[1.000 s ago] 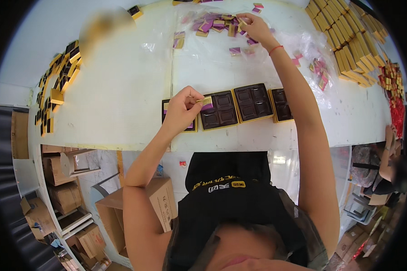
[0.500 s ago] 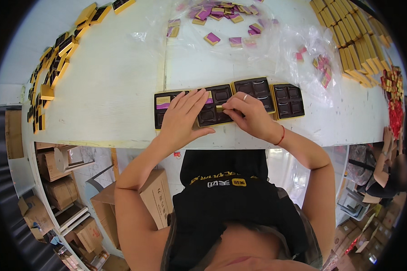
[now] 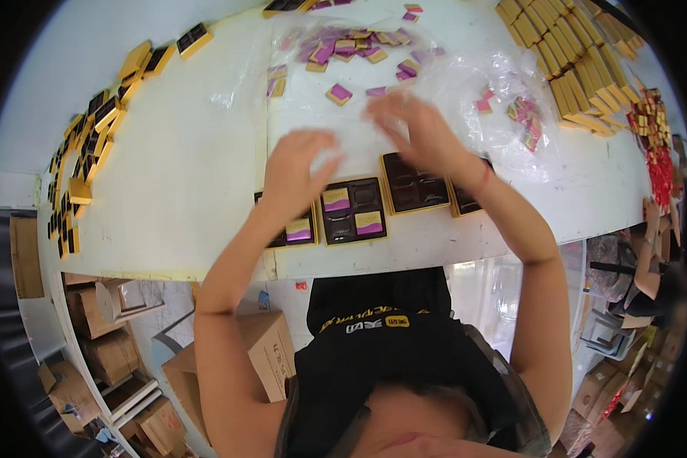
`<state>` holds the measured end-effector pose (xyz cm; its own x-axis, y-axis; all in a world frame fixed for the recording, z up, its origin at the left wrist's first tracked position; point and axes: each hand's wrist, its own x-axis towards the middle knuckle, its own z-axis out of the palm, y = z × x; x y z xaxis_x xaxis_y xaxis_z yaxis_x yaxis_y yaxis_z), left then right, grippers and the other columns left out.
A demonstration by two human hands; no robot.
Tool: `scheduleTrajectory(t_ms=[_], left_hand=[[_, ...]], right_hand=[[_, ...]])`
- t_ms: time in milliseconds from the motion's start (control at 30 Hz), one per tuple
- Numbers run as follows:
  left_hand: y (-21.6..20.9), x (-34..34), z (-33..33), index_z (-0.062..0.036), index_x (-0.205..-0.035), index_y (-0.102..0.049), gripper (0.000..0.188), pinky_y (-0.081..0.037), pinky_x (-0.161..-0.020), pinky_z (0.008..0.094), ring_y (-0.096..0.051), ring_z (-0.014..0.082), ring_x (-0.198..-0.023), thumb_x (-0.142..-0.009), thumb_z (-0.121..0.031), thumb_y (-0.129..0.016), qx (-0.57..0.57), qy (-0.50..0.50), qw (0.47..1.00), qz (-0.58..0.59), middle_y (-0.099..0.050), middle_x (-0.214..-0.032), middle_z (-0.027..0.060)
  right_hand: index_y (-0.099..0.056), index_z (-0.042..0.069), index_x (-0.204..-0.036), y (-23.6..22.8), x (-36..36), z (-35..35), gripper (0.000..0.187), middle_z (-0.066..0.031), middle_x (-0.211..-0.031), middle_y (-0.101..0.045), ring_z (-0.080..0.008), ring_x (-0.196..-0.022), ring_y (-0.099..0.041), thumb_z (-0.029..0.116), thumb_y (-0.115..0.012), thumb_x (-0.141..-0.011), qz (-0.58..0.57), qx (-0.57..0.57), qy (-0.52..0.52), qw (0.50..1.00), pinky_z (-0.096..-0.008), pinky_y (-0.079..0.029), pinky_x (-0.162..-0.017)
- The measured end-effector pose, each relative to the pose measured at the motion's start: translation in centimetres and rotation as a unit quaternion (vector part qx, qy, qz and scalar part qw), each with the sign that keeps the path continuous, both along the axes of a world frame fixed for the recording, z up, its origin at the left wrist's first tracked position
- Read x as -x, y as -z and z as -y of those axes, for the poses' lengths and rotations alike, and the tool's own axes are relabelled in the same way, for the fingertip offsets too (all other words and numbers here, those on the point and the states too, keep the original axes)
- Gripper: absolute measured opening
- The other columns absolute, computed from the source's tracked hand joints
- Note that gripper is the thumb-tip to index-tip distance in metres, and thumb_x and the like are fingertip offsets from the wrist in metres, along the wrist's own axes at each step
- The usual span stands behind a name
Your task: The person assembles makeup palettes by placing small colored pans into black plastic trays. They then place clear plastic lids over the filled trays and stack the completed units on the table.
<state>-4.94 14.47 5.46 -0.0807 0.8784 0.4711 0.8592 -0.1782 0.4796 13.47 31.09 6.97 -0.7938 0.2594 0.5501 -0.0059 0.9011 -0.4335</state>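
In a row near the table's front edge stand several shallow gold-rimmed boxes with dark four-part trays. The second box [image 3: 356,238] carries two purple-and-gold wrapped squares [image 3: 336,200] in opposite compartments. Partly under my left forearm, the first box [image 3: 307,243] shows one such square. Dark compartments without squares show in the third box [image 3: 416,195]; the fourth box [image 3: 466,201] is mostly covered by my right arm. My left hand [image 3: 298,164] hovers above the first two, thumb and fingers apart. Blurred, my right hand [image 3: 416,130] reaches toward the loose squares [image 3: 340,94]; its fingertips are smeared.
A pile of wrapped squares [image 3: 343,47] lies on clear plastic at the back. Pink squares [image 3: 525,118] rest in a plastic bag [image 3: 496,84]. Gold boxes [image 3: 572,53] are stacked at the right; open boxes [image 3: 99,130] line the left. Another person's arm [image 3: 649,256] shows far right.
Both hands have lifted off the boxes, the right one moving away toward the loose squares. Two squares now show in the second box. The view has shifted slightly.
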Motion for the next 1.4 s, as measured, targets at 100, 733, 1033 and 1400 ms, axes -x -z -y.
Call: scheduleTrajectory(t_ms=[100,733,1033,1400], left_hand=[[0.7,3.1,-9.6,-0.0036,-0.11,-0.067,0.022,-0.051,-0.083,0.0356,-0.065,0.0334,-0.097,-0.091,-0.013,-0.063,-0.045,0.008,0.998,0.041,-0.069,-0.104,0.0146],[2.7,6.4,-16.8,-0.0057,-0.124,-0.063,0.041,-0.052,-0.084,0.03,-0.063,0.0165,-0.097,-0.085,-0.011,-0.073,0.09,-0.011,0.871,0.482,-0.065,-0.104,0.0065],[-2.1,-2.3,-8.1,-0.0038,-0.127,-0.062,0.041,-0.048,-0.09,0.027,-0.058,0.0117,-0.098,-0.086,0.004,-0.062,0.163,0.064,0.786,0.592,-0.059,-0.108,0.0034],[0.4,-7.0,-6.4,-0.0007,-0.098,-0.069,0.013,-0.046,-0.083,0.0259,-0.058,0.0109,-0.089,-0.087,0.0,-0.063,0.175,0.031,0.879,0.444,-0.057,-0.096,0.0033]], right_hand=[[-0.069,0.002,-0.101,2.0,4.0,-11.1,0.02,-0.02,-0.096,-0.068,-0.0371,-0.09,-0.065,0.005,-0.057,-0.085,0.03,0.046,0.149,0.987,-0.0421,-0.051,-0.08],[-0.068,-0.001,-0.107,-2.0,-1.3,-6.8,0.017,-0.0018,-0.097,-0.068,-0.0078,-0.087,-0.06,0.008,-0.064,-0.093,-0.055,0.417,0.022,0.907,-0.0243,-0.05,-0.077],[-0.053,0.001,-0.125,0.1,-10.4,-0.9,0.032,-0.0029,-0.099,-0.062,-0.0102,-0.089,-0.063,-0.004,-0.055,-0.093,-0.035,0.515,0.0,0.857,-0.0247,-0.054,-0.08],[-0.065,0.003,-0.107,0.4,-11.3,1.8,0.022,-0.0089,-0.095,-0.067,-0.0186,-0.087,-0.065,-0.005,-0.058,-0.088,0.043,0.319,0.047,0.946,-0.0304,-0.053,-0.077]])
